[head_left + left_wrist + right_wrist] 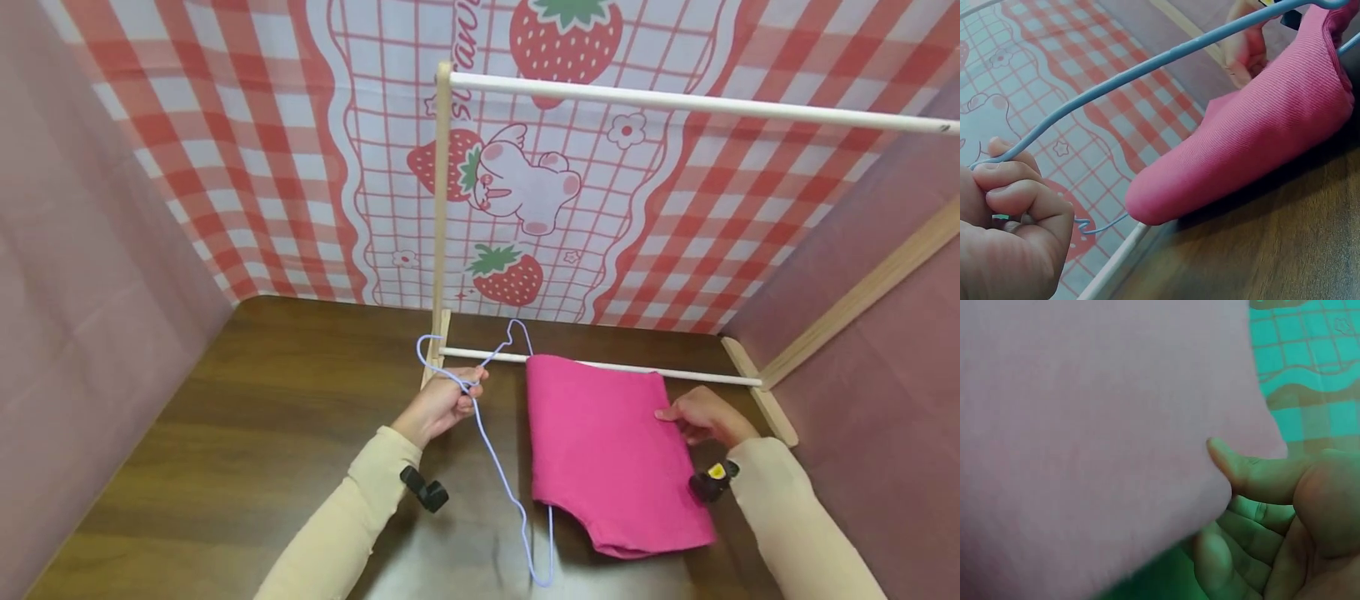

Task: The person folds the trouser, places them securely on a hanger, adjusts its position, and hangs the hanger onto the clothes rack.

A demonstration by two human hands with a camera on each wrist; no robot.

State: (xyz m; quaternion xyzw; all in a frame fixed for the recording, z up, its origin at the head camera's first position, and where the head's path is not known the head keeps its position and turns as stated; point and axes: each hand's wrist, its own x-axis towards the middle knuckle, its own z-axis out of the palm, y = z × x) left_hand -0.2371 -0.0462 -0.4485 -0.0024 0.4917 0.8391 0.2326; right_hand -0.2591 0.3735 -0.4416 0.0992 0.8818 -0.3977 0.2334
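Note:
My left hand (448, 402) grips a light blue wire hanger (495, 454) near its hook, which points up and left. The hanger's lower bar passes inside a folded pink cloth garment (611, 454), so that part is hidden. In the left wrist view, the curled fingers of my left hand (1019, 206) hold the hanger wire (1147, 65). On the garment's right edge, my right hand (705, 417) pinches the fabric between thumb and fingers. The right wrist view shows the thumb on top of the cloth (1097, 437) and the fingers beneath.
A rack with a white top rail (697, 104), a wooden post (441, 208) and a low white bar (487, 356) stands at the back of the brown wooden table (225, 467). Behind it hangs a red-checked strawberry curtain (270, 167). Pinkish walls flank both sides.

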